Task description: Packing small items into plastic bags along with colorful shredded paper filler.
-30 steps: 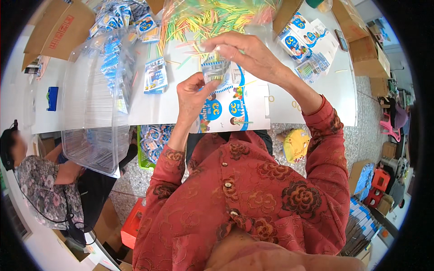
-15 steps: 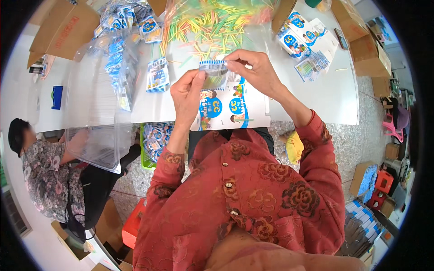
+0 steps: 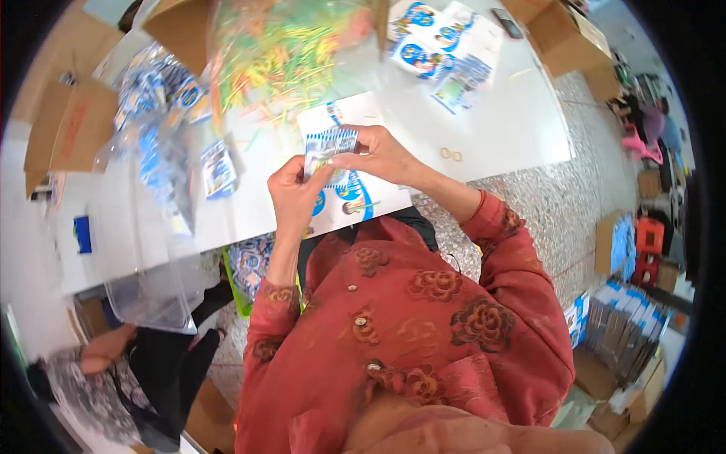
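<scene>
A small clear packet point(image 3: 321, 151) with blue-and-white striped ends is held up between my two hands. My left hand point(image 3: 291, 195) pinches its lower left part. My right hand point(image 3: 382, 157) grips its right side, the thumb lying across the front. Something pale green shows faintly inside the packet. Under my hands lies a white printed card sheet point(image 3: 390, 198) with blue shapes and pictures, and a thin green stick rests on it. To the left, a little stack of similar filled packets point(image 3: 218, 171) sits on the white table point(image 3: 249, 216).
At the back, a clear bag of coloured plastic sticks point(image 3: 295, 57) spills over. More packets point(image 3: 155, 83) are heaped at the back left beside a cardboard box point(image 3: 76, 129). Flat printed cards point(image 3: 423, 57) and two rubber bands point(image 3: 451, 154) lie right. A clear plastic tub point(image 3: 155, 299) overhangs the left edge near another person.
The whole view has turned and shifted. My right hand has moved from the packet's top corner to its side, its thumb now across the front. The packet stays in both hands.
</scene>
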### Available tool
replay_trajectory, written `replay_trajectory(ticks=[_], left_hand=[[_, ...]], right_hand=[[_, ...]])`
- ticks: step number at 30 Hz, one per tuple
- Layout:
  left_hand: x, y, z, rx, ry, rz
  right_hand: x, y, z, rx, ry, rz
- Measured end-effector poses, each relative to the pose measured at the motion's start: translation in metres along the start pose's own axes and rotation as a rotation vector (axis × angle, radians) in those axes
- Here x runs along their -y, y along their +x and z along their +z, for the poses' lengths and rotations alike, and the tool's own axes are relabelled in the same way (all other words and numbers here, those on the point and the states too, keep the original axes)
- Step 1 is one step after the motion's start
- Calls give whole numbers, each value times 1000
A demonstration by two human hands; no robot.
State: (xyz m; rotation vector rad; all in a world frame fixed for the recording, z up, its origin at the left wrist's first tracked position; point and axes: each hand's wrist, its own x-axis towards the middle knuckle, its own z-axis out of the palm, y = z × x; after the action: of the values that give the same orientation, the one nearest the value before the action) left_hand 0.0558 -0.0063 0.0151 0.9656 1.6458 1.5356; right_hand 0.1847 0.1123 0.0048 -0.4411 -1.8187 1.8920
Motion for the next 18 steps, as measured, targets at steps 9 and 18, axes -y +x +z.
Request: replay_trajectory(ticks=[9, 18], left_hand=[[20, 1, -15, -92, -13, 57], [65, 25, -125, -627, 795, 335]], right_hand=[[-2, -34, -129, -511, -819, -24], [-27, -43, -221, -816, -1017, 154]])
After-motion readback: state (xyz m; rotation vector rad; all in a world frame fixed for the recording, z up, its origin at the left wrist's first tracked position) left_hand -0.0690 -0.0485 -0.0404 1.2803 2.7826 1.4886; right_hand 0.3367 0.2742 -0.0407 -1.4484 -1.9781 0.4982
